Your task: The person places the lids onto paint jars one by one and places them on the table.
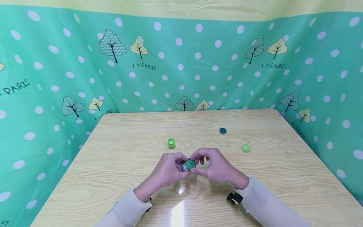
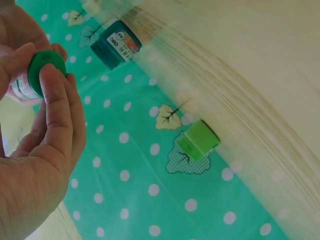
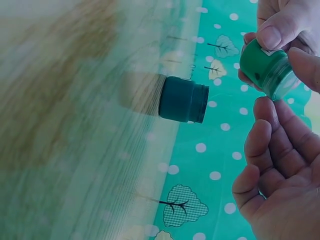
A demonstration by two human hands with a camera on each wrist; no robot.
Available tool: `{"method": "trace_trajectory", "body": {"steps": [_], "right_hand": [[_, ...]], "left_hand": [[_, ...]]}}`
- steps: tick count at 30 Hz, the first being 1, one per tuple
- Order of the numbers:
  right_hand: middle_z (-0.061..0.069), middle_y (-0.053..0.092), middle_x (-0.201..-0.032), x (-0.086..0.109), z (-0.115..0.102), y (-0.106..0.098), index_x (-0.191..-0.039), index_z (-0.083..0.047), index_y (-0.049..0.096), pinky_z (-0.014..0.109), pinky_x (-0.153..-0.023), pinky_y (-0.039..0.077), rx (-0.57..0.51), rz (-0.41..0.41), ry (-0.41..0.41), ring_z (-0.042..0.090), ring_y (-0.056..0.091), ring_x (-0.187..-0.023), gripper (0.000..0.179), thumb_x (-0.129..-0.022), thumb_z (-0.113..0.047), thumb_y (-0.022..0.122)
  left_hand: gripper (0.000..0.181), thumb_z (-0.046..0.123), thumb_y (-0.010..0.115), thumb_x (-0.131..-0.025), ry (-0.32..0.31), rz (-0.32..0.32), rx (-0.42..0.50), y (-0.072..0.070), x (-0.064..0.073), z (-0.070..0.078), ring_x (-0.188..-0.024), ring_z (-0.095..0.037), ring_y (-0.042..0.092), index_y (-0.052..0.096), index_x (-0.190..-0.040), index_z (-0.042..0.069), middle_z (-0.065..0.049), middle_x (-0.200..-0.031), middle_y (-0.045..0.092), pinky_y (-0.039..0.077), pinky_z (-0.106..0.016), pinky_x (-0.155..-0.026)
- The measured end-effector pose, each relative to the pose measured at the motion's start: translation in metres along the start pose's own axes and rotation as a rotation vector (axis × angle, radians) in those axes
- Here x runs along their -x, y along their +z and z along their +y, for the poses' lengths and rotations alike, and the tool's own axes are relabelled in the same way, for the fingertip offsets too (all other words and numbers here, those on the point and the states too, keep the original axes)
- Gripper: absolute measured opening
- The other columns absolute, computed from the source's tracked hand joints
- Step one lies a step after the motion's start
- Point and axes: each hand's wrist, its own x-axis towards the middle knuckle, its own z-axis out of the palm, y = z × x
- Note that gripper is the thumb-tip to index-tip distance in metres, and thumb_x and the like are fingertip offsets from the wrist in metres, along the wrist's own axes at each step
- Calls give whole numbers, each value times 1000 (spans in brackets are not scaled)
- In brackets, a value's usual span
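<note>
In the head view, a small green paint jar (image 1: pixel 186 165) is tilted between the two hands above the table. The left hand (image 1: pixel 171 167) grips its body, fingers and thumb curled round it. With thumb and fingertips, the right hand (image 1: pixel 213 164) pinches the lid (image 3: pixel 283 80), which looks clear-rimmed in the right wrist view. Beyond the hands stands a teal jar (image 2: pixel 118 46), uncapped, its threaded neck showing; in the head view the hands mostly hide it. An uncapped light green jar (image 1: pixel 171 143) stands ahead of the left hand.
A dark teal lid (image 1: pixel 222 130) lies toward the back right of the wooden table (image 1: pixel 127 135). Nearer the right hand is a light green lid (image 1: pixel 245 148). A polka-dot cloth (image 1: pixel 181 63) hangs round the back and sides of the table.
</note>
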Motion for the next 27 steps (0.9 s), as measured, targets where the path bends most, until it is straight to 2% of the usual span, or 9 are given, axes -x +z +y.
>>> {"method": "trace_trajectory", "body": {"steps": [4,9,16,27], "right_hand": [[-10,67,-83,0,1,2,-96,-18,73,41,-64,52,3,3,21,24,62,-75,22,-83,-26,88],[-13,62,-76,0,0,4,-88,-23,71,32,-59,49,36,13,64,14,56,-69,19,-84,-33,86],[-13,59,-69,0,0,6,-78,-24,67,23,-53,44,43,34,104,6,51,-61,24,-86,-38,84],[-11,55,-62,1,-1,7,-72,-25,63,21,-48,40,41,25,165,5,47,-55,31,-87,-45,81]], "left_hand": [[24,-2,85,-76,10,2,1,0,0,-1,-64,-7,64,74,-97,-1,-4,-83,72,58,-22,-59],[22,-1,85,-77,15,7,1,1,0,-1,-65,-6,65,74,-96,0,-3,-82,73,58,-22,-60],[23,2,87,-77,-6,11,0,1,1,-1,-65,-5,66,74,-96,2,-1,-80,73,58,-22,-60],[28,4,90,-75,-31,10,21,3,1,0,-66,-8,67,74,-97,1,-3,-81,73,58,-22,-61]]}}
